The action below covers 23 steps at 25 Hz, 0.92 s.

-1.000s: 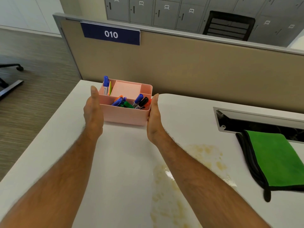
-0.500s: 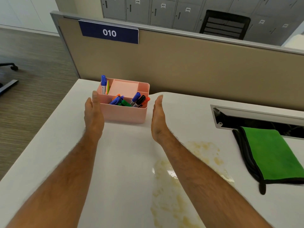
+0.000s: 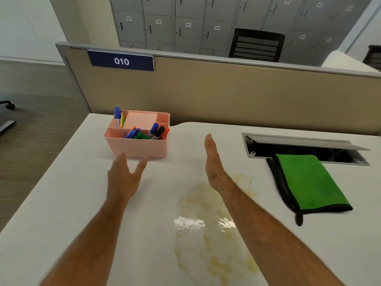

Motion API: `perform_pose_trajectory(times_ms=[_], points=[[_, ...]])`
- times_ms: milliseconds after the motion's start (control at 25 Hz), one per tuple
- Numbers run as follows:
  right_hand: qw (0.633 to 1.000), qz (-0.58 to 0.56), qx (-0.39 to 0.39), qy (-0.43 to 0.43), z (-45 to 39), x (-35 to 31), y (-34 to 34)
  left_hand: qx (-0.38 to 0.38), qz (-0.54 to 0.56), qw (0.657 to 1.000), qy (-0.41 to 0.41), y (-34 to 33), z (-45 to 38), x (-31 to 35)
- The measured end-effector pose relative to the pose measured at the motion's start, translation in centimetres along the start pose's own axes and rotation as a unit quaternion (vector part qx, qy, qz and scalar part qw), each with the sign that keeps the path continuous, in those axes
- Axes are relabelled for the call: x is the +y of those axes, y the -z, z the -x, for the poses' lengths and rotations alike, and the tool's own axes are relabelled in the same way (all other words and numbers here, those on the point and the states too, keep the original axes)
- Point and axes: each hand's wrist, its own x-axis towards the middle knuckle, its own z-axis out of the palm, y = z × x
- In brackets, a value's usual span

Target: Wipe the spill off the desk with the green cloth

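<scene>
A yellowish wet spill [image 3: 208, 230] spreads over the middle of the white desk [image 3: 68, 195], partly under my right forearm. The green cloth [image 3: 309, 182], folded with a black edge, lies at the right, its far end overlapping the cable hatch. My left hand [image 3: 123, 178] hovers open, fingers apart, just in front of the pink organizer [image 3: 140, 146]. My right hand [image 3: 212, 162] is held flat and edge-on above the far end of the spill, left of the cloth. Neither hand holds anything.
The pink organizer holds several markers and a pad, near the desk's back left. An open cable hatch [image 3: 305, 149] is set in the desk at the back right. A beige partition [image 3: 226, 93] marked 010 closes the far side. The desk's left edge drops to the floor.
Both hands have let go of the pink organizer and drawn back toward me. The left hand has turned palm-down with fingers spread, and the right hand has shifted right.
</scene>
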Motion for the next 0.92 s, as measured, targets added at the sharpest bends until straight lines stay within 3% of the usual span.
perform_pose_trajectory(times_ms=[120,240,440,560,760,920], points=[[0.989,0.134,0.058,0.018,1.9,1.4,4.4,-0.057,-0.191,0.973,-0.120,-1.2,2.2,0.2],[0.951,0.280,0.125,0.045,3.2,4.0,9.7,-0.076,-0.271,0.938,-0.200,-2.4,5.0,0.7],[0.798,0.572,0.185,0.035,4.3,7.6,18.8,-0.081,-0.288,0.932,-0.203,-4.3,8.9,0.0],[0.750,0.638,0.178,-0.004,4.4,8.3,21.8,-0.099,-0.286,0.935,-0.183,-5.2,10.2,-0.3],[0.740,0.649,0.164,-0.060,2.6,8.9,24.0,-0.095,-0.273,0.943,-0.164,-5.5,10.6,-0.4],[0.699,0.688,0.179,-0.073,0.8,7.3,24.5,-0.090,-0.256,0.949,-0.159,-5.6,10.5,-0.5]])
